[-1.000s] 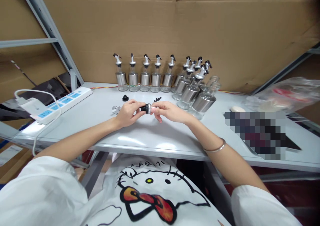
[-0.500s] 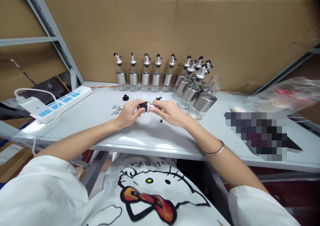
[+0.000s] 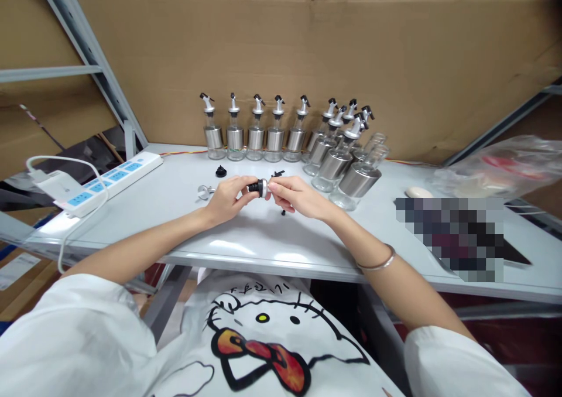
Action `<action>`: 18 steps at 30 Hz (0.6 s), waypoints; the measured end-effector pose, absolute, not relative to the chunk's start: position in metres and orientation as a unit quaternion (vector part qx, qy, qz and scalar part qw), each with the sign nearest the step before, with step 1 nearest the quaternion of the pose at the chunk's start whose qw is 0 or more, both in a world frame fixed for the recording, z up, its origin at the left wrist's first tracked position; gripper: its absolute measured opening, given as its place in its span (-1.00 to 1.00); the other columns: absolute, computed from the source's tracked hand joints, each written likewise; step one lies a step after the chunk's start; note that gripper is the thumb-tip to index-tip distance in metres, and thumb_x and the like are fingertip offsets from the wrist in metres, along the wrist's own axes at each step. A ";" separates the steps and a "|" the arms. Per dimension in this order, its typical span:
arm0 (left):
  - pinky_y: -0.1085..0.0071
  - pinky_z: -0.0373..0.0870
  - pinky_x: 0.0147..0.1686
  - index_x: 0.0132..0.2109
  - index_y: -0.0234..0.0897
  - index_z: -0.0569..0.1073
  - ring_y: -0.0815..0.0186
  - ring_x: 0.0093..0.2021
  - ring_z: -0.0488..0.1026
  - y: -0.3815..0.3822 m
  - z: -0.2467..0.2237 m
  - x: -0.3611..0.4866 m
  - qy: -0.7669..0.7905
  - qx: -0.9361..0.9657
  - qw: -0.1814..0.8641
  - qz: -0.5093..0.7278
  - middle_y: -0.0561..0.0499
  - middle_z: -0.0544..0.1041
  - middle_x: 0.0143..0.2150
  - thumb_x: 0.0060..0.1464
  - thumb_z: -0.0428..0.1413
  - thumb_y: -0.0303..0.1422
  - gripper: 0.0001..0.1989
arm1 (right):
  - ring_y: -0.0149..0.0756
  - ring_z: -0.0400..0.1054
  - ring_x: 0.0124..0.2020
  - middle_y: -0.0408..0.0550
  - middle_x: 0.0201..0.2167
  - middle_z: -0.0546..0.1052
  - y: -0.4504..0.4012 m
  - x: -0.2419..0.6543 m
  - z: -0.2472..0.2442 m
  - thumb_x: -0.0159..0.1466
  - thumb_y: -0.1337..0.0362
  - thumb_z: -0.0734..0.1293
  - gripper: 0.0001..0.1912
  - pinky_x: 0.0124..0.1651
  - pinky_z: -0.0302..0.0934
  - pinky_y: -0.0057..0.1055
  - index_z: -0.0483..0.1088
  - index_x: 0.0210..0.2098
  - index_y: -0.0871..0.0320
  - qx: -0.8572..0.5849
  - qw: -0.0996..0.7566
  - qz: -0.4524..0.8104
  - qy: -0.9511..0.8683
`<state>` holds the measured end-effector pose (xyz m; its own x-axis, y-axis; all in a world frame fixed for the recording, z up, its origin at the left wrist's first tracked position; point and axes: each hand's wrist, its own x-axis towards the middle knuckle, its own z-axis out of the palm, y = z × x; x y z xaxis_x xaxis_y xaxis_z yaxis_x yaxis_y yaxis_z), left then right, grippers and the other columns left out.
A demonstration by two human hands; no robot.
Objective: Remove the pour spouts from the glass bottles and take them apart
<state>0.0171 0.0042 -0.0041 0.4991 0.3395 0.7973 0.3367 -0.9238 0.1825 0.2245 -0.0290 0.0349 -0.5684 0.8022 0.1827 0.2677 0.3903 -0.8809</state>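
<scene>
The bottles (image 3: pixel 254 136) have shiny brushed metal sleeves over clear glass. The table (image 3: pixel 184 209) is smooth, glossy grey. The wall (image 3: pixel 307 51) is matt cardboard.

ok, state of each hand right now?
Left hand: closed, holding the black-and-silver cap piece.
Right hand: fingers pinching the same cap piece.

My arms are bare below short white sleeves (image 3: pixel 79 332). A thin silver bangle (image 3: pixel 377 260) circles my right wrist, and my white shirt bears a cartoon cat (image 3: pixel 263 338), probably, with an orange-red bow.
</scene>
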 end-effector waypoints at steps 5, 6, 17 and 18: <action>0.51 0.32 -0.44 -0.14 -0.29 0.39 0.44 -0.52 0.38 0.002 -0.003 0.017 0.191 0.869 0.002 0.457 0.07 0.48 -0.44 0.29 -0.06 -0.18 -0.73 | -0.55 -0.02 -0.75 -0.32 -0.76 0.14 -0.024 0.225 0.032 0.28 -0.10 0.20 -0.52 -0.64 -0.10 -0.50 0.33 -0.46 0.23 -0.338 0.315 0.477 -0.747; 0.51 0.32 -0.44 -0.14 -0.29 0.39 0.44 -0.51 0.38 0.002 -0.003 0.017 0.195 0.870 0.003 0.454 0.06 0.48 -0.44 0.29 -0.07 -0.17 -0.72 | -0.55 -0.02 -0.76 -0.32 -0.77 0.14 -0.024 0.225 0.032 0.28 -0.09 0.20 -0.52 -0.65 -0.10 -0.50 0.33 -0.46 0.23 -0.338 0.312 0.486 -0.743; 0.41 0.33 -0.35 -0.16 -0.29 0.36 0.38 -0.48 0.40 0.004 0.000 0.015 0.196 0.876 0.037 0.439 0.05 0.46 -0.48 0.29 -0.13 -0.08 -0.63 | -0.55 0.02 -0.71 -0.32 -0.72 0.18 -0.033 0.221 0.042 0.34 0.12 0.15 -0.69 -0.54 -0.01 -0.52 0.29 -0.41 0.20 -0.369 0.289 0.392 -0.792; 0.41 0.33 -0.34 -0.17 -0.29 0.36 0.38 -0.48 0.40 0.004 0.000 0.014 0.194 0.876 0.037 0.439 0.06 0.46 -0.49 0.29 -0.13 -0.08 -0.63 | -0.55 0.03 -0.70 -0.31 -0.70 0.20 -0.034 0.221 0.043 0.33 0.13 0.15 -0.70 -0.53 -0.02 -0.52 0.30 -0.41 0.20 -0.372 0.290 0.377 -0.797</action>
